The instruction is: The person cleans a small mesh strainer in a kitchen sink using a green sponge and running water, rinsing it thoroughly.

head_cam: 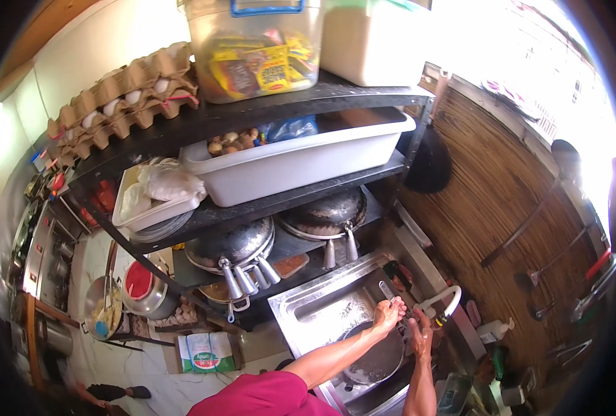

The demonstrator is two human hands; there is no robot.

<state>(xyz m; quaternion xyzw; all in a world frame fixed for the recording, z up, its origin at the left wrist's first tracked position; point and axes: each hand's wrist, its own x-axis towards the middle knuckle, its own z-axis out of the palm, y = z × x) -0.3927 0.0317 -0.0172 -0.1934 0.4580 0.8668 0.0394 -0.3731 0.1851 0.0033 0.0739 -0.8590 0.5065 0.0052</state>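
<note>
Over a stainless steel sink (308,311), my left hand (389,314) is closed around a slim metal utensil (387,289); its upper end sticks out past my fingers, and its exact kind is unclear. My right hand (421,335) is close beside it, wet, below the tap with a curved white spout (451,296). Whether those fingers touch the utensil or the tap cannot be made out. Beneath both arms a round dark pan (373,359) rests in the basin, partly covered by my left forearm. Suds and water spots mark the basin floor.
Upturned woks (235,239) with metal handles lie on the rack's lower shelf (308,249). Above stand a long white tub (303,166) and egg trays (126,99). A soap bottle (492,330) is right of the sink. Another person's foot (140,392) shows lower left.
</note>
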